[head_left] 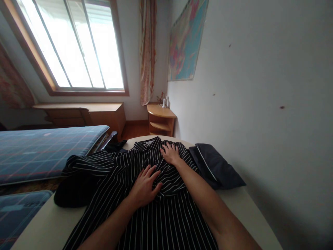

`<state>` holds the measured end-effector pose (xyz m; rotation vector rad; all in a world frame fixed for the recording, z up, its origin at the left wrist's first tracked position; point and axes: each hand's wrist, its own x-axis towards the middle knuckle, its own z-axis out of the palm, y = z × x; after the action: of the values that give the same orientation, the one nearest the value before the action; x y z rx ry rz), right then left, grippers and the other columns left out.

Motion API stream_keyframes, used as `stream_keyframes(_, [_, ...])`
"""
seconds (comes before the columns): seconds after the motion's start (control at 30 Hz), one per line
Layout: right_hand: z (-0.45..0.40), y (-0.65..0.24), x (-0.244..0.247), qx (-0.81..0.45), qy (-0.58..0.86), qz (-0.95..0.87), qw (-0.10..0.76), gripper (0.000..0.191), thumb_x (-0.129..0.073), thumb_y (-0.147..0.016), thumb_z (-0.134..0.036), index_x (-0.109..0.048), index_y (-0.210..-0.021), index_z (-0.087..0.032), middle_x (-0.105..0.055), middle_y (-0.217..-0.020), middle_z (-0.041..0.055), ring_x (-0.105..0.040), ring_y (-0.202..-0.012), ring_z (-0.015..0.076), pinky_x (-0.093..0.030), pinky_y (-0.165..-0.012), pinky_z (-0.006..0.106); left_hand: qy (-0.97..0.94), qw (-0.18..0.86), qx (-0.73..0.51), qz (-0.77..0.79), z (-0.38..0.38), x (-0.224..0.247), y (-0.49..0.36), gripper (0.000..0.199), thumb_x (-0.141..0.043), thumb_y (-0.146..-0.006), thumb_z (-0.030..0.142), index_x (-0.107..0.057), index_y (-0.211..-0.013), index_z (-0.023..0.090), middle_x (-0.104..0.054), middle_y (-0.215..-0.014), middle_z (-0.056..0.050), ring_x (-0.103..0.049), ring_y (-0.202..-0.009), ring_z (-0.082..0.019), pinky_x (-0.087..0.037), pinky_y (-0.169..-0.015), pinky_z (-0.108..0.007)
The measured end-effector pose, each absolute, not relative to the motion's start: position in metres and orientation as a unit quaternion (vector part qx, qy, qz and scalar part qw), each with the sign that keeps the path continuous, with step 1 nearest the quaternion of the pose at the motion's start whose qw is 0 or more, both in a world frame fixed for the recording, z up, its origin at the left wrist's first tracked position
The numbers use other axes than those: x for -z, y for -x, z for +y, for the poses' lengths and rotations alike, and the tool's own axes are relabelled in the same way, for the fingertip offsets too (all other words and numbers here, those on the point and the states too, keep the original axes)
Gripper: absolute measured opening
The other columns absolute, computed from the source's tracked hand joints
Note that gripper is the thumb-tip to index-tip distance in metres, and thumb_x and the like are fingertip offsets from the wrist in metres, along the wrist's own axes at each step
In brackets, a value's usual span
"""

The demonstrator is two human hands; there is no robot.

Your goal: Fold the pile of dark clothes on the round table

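Note:
A black shirt with white stripes (pixel 166 218) lies spread over a pale table, its collar (pixel 147 143) at the far end. One sleeve (pixel 87 163) stretches out to the left; the other looks folded inward across the chest. My left hand (pixel 145 185) rests on the middle of the shirt front with its fingers spread. Farther up, close to the right shoulder, my right hand (pixel 170 152) lies flat on the cloth, fingers apart. Neither hand grips the fabric.
Folded dark cloth (pixel 218 166) lies at the table's right edge by the wall. A black item (pixel 74 191) sits under the left sleeve. Blue plaid mattresses (pixel 52 149) stand left of the table (pixel 249 215). A corner shelf (pixel 161 111) is beyond.

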<state>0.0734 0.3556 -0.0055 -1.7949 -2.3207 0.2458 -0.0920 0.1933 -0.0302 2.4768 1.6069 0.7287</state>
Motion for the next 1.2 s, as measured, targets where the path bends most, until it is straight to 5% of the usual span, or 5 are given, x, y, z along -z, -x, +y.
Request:
stream_keyframes(0.2, [0.298, -0.084, -0.004, 0.0, 0.582, -0.792, 0.182, 0.056, -0.025, -0.101, -0.051, -0.048, -0.142, -0.021, -0.036, -0.156, 0.0115, -0.032, -0.141, 0.0287, -0.022, -0.114, 0.05, -0.801, 0.043, -0.257, 0.539, 0.198, 0.034, 0.093, 0.048, -0.053, -0.092, 0.036, -0.055, -0.137, 0.021, -0.048, -0.148, -0.01, -0.039, -0.139, -0.03, -0.033, -0.115, -0.05])
stream_keyframes(0.4, [0.213, -0.11, 0.01, -0.009, 0.561, -0.812, 0.164, 0.063, -0.029, -0.099, -0.057, -0.042, -0.147, -0.018, -0.033, -0.157, 0.0135, -0.03, -0.143, 0.0332, -0.02, -0.116, 0.054, -0.801, 0.037, -0.234, 0.55, 0.203, 0.038, 0.095, 0.051, -0.041, -0.097, 0.04, -0.054, -0.138, 0.012, -0.049, -0.147, -0.014, -0.039, -0.14, -0.029, -0.031, -0.117, -0.045])
stream_keyframes(0.83, [0.135, -0.189, 0.014, -0.028, 0.508, -0.845, 0.163, 0.056, -0.036, -0.101, -0.048, -0.04, -0.149, -0.02, -0.032, -0.158, 0.0094, -0.025, -0.146, 0.0251, -0.023, -0.119, 0.046, -0.808, -0.032, -0.206, 0.551, 0.156, 0.009, 0.063, 0.045, -0.043, -0.098, 0.041, -0.054, -0.138, 0.022, -0.05, -0.146, -0.012, -0.042, -0.136, -0.032, -0.032, -0.112, -0.049])
stream_keyframes(1.03, [0.127, -0.218, 0.008, -0.076, 0.444, -0.884, 0.125, 0.056, -0.035, -0.101, -0.049, -0.048, -0.144, -0.017, -0.039, -0.154, 0.011, -0.03, -0.144, 0.0256, -0.024, -0.119, 0.043, -0.866, 0.04, -0.119, 0.484, 0.125, 0.024, 0.058, 0.06, -0.036, -0.097, 0.061, -0.036, -0.151, 0.035, -0.028, -0.161, -0.005, -0.013, -0.149, -0.037, -0.018, -0.117, -0.058])
stream_keyframes(1.2, [0.123, -0.224, -0.005, -0.028, 0.49, -0.859, 0.146, 0.038, -0.042, -0.099, -0.038, -0.064, -0.125, -0.019, -0.062, -0.129, 0.0094, -0.054, -0.121, 0.022, -0.039, -0.107, 0.035, -0.866, 0.065, -0.137, 0.476, 0.122, 0.029, 0.063, 0.059, -0.036, -0.096, 0.064, -0.034, -0.15, 0.04, -0.022, -0.162, -0.001, -0.004, -0.15, -0.036, -0.014, -0.117, -0.061])
